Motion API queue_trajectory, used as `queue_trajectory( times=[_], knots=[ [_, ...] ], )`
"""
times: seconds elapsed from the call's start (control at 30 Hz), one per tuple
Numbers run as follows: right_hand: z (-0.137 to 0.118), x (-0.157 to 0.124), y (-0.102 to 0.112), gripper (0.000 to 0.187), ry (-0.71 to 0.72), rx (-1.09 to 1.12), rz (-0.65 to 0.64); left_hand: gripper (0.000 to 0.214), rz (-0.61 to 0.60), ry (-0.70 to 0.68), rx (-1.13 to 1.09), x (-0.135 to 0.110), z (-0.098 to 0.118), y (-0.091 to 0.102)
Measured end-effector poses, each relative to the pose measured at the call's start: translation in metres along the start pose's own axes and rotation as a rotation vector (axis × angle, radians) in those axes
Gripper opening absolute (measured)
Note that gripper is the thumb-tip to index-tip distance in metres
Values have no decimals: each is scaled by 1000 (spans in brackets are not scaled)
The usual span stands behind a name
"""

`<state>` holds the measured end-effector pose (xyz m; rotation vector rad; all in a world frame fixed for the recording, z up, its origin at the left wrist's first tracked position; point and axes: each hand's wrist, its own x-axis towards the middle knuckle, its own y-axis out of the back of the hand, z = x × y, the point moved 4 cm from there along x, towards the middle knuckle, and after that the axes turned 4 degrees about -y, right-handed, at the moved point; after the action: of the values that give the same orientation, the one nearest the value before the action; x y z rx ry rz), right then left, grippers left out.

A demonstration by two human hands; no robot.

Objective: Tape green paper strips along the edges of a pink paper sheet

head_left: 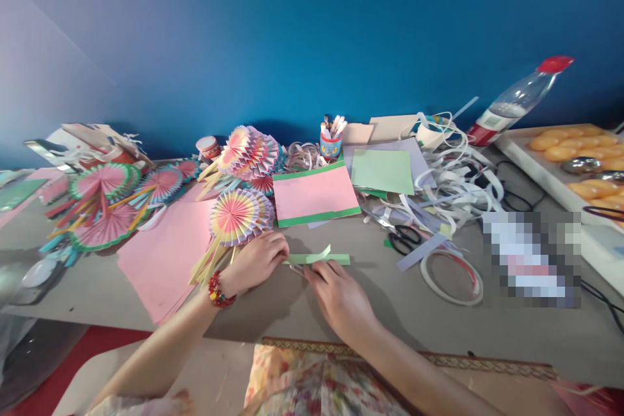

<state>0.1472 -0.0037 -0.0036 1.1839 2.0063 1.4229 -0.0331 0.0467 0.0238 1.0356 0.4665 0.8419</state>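
A narrow light green paper strip (336,259) lies across the table before me, with a small pale flap curling up from its middle. My left hand (258,261), a red beaded bracelet on its wrist, pinches the strip's left end. Curled over the lower edge is my right hand (338,292), closed with its fingertips on the strip. A thin pale piece (297,269) pokes out by the right fingertips; its kind is unclear. Just behind lies a pink sheet with green borders (316,196). A pleated paper rosette (238,218) stands close to my left hand.
Pink sheets (168,247) and more pleated rosettes (104,185) cover the left side. Black-handled scissors (404,239), a tape roll (424,283) and tangled white strips (468,175) lie right. Behind are a pen cup (331,145), a tilted bottle (511,107) and a tray (524,156).
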Motion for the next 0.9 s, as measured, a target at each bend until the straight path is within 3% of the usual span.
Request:
queue_trajectory(
  times=[0.57,0.9],
  knots=[
    [0,1,2,33,9,-26,-35,20,5,-20,42,-3,-1,-5],
    [-1,-22,7,33,106,113,-112,23,-4,-19,87,-4,-1,-11]
  ],
)
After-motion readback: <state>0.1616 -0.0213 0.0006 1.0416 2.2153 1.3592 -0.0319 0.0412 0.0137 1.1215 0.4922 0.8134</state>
